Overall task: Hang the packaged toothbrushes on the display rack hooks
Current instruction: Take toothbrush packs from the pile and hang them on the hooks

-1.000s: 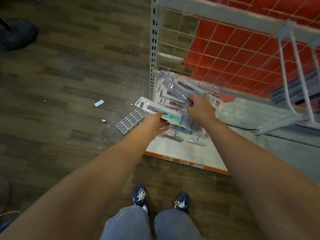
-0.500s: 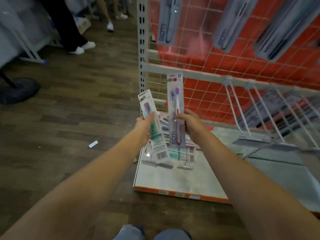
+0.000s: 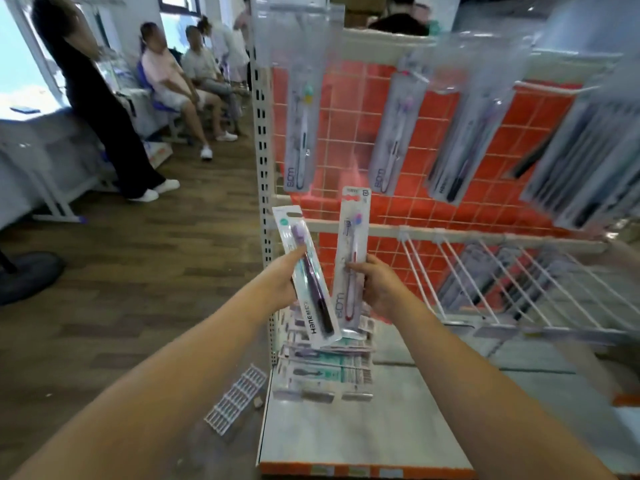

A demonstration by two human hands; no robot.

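Head view — "Hane" pack (image 3: 309, 282) in left hand (image 3: 282, 284), "som" pack (image 3: 350, 268) in right hand (image 3: 379, 289)

- We've got a purple-brush pack (image 3: 309, 275), teal-white card, tilted top-left, held in our left hand (image 3: 282, 284).
- Pink/red-brush pack (image 3: 351, 261), clear w/ white card, near upright, in our right hand (image 3: 377, 287).
- More packs stacked (image 3: 323, 367) flat on the base shelf (image 3: 363, 434).
- Several packs hang (image 3: 301, 98) on the rack's upper hooks; lower hooks (image 3: 485, 271) mostly bare.
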